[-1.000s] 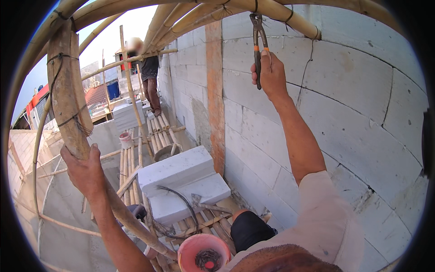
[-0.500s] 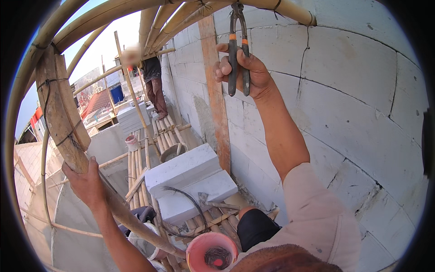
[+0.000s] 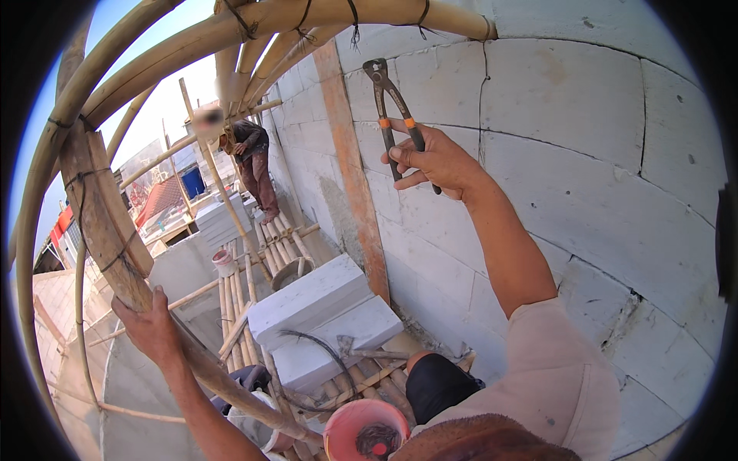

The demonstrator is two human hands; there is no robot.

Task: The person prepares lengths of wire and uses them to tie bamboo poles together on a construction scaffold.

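Bamboo scaffolding (image 3: 254, 31) ran along a wall of pale grey blocks (image 3: 584, 154), viewed from above, with curved poles lashed overhead and a walkway of bamboo slats (image 3: 246, 269) below. Right hand (image 3: 438, 157) was raised in front of the wall, fingers wrapped around the lower handles of a pair of pincers (image 3: 392, 115); grip closed on the handles just under the orange bands. Pincer head pointed up and slightly left, well above the fist, near the lashed poles but not touching them as far as the view showed. Handle ends stuck out below the palm. Left hand (image 3: 150, 330) was lower and to the left, clamped on a diagonal bamboo pole (image 3: 108, 230), fingers curled over its top side. Two pale blocks (image 3: 315, 315) lay stacked on the slats between the two arms, a dark curved cable (image 3: 319, 349) draped across the lower one. Small hatchet-like tool (image 3: 346, 349) lay just beside that block; its details were too small to tell. Pink bucket (image 3: 365, 430) sat at the bottom edge, near the person's dark-clad knee (image 3: 438, 384). Vertical orange-brown timber (image 3: 354, 169) stood against the wall left of the pincers. Second person (image 3: 250, 165) stood farther along the walkway, well apart, with a small pink pail (image 3: 224, 261) near their feet.
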